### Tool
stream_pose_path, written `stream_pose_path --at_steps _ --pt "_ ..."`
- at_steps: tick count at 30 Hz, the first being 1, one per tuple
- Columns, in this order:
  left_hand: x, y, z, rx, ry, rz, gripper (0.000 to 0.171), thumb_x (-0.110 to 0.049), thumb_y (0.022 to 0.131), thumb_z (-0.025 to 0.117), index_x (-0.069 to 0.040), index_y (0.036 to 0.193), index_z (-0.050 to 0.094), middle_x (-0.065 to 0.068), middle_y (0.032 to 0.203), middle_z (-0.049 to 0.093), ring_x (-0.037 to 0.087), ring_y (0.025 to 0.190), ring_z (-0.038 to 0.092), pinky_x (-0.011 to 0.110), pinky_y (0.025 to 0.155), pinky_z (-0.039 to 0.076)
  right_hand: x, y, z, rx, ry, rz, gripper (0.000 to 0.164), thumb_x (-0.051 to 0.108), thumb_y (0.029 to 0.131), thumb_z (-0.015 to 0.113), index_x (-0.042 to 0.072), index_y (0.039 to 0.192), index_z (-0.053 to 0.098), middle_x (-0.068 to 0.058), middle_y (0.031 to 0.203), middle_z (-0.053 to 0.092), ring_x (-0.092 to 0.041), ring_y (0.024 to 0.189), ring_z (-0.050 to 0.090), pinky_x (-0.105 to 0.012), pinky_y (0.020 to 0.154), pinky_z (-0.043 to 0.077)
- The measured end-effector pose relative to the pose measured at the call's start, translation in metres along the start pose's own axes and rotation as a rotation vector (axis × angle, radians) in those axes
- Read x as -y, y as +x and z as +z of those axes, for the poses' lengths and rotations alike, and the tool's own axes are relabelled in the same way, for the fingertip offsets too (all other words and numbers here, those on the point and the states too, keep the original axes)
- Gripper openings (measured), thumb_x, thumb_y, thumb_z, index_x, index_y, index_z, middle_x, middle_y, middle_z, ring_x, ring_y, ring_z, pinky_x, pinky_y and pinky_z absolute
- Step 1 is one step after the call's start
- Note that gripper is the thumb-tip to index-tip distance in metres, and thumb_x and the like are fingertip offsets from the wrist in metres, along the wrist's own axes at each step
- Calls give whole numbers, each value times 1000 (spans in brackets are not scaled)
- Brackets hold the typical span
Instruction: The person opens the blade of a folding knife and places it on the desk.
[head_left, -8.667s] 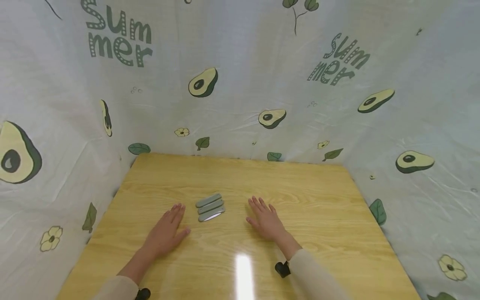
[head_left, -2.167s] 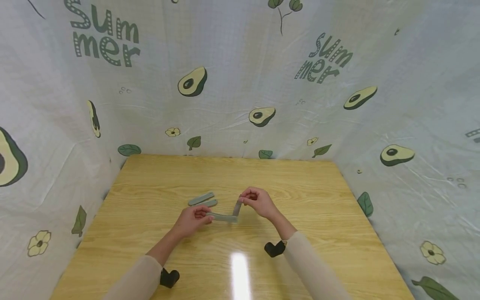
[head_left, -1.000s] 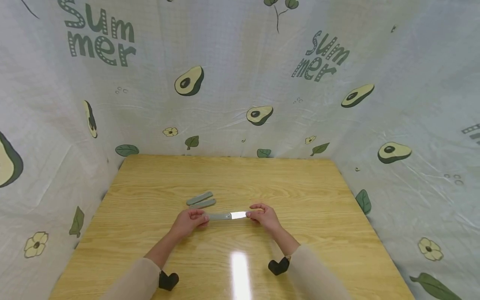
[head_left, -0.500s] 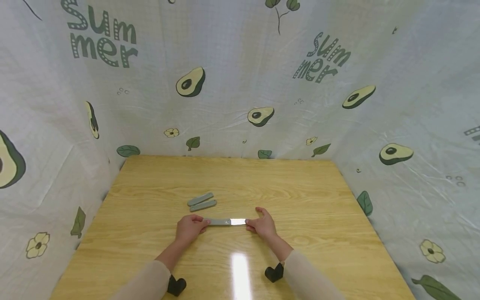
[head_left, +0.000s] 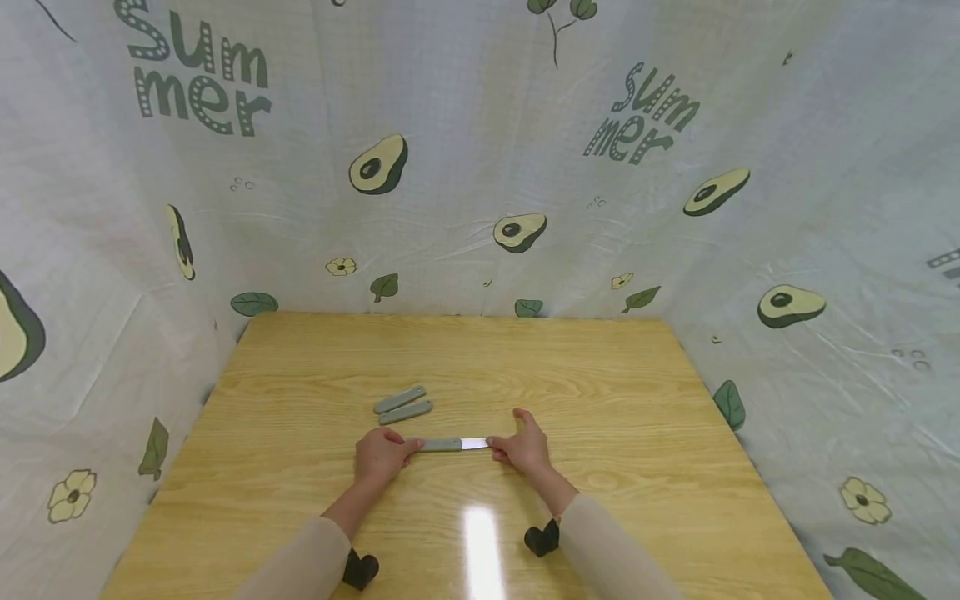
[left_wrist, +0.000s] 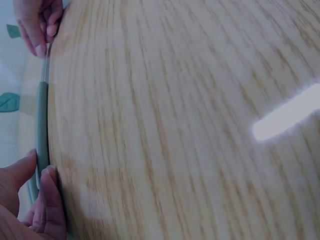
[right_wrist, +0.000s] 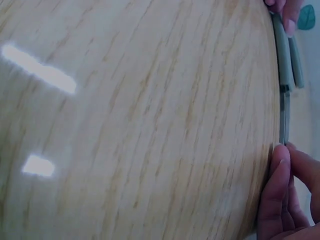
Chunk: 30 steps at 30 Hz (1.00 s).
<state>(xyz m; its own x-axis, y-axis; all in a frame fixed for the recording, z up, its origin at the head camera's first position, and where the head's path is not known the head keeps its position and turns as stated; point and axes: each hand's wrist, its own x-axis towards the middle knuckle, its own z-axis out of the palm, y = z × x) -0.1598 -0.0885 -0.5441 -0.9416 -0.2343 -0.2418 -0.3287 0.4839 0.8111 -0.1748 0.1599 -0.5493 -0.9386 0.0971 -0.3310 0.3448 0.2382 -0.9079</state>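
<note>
- My left fingers (left_wrist: 50, 195) pinch the unfolded knife (head_left: 440, 445), right fingers (right_wrist: 278, 172) its blade (head_left: 472, 443).
- It sits nearer me than the folded pair (head_left: 406, 412).
- I judge unfolding done; next calls for even, careful release.

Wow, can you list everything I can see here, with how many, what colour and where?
Open knife: 1, grey-green handle and silvery blade, between the hands
Closed knives: 2, grey-green, on the table beyond the left hand, side by side
Table: 1, light wood, under everything
Cloth: whitish, behind and at both sides; printed avocados, leaves, flowers and "summer" lettering, mostly green and yellow; pieces uncountable
Wrist pieces: 2, black, one per wrist
Sleeves: 2, cream, on the forearms
Hands: 2, bare; left hand pinches the handle, right hand the blade
</note>
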Motion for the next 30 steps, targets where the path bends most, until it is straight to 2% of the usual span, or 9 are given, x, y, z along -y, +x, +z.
stream_pose_path --at_steps 6,16,19,22,26,30 --pt "2 1 2 -9 -32 0 32 -25 76 82 -2 82 61 3 59 64 9 50 57 22 46 43 3 -2 2 -5 -35 -30 83 2 79 78 2 147 31 -14 67 68 -12 49 65 -25 52 58" --pt "2 3 4 -37 -15 33 35 -25 76 83 -1 92 63 5 67 68 9 52 60 21 48 43 4 0 2 -15 -94 -48 82 5 79 78 2 147 33 -12 65 67 -10 48 63 -24 52 58" --pt "2 3 4 -25 -31 36 40 -27 76 82 1 96 63 7 70 69 8 53 60 21 49 45 4 1 -1 -14 -101 -49 83 7 79 79 3 147 32 -11 65 67 -9 47 63 -23 50 57" --pt "4 3 -1 -22 -74 35 43 -27 77 82 4 98 62 10 73 70 9 53 62 21 49 48 5 2 -1 -34 -153 -66 83 14 79 80 4 147 33 -7 63 67 -8 45 60 -20 46 53" --pt "12 4 -11 -82 -118 27 39 -24 78 81 5 96 62 14 74 70 12 52 64 21 47 49 6 5 5 -67 -182 -124 79 22 81 79 2 144 37 -4 65 67 -8 48 59 -19 47 50" --pt "17 9 -20 -175 -137 20 37 -21 80 80 5 99 63 16 76 70 11 52 62 20 49 47 16 7 19 -52 -166 -187 69 24 83 77 1 139 45 -7 81 69 -12 63 65 -24 56 55"
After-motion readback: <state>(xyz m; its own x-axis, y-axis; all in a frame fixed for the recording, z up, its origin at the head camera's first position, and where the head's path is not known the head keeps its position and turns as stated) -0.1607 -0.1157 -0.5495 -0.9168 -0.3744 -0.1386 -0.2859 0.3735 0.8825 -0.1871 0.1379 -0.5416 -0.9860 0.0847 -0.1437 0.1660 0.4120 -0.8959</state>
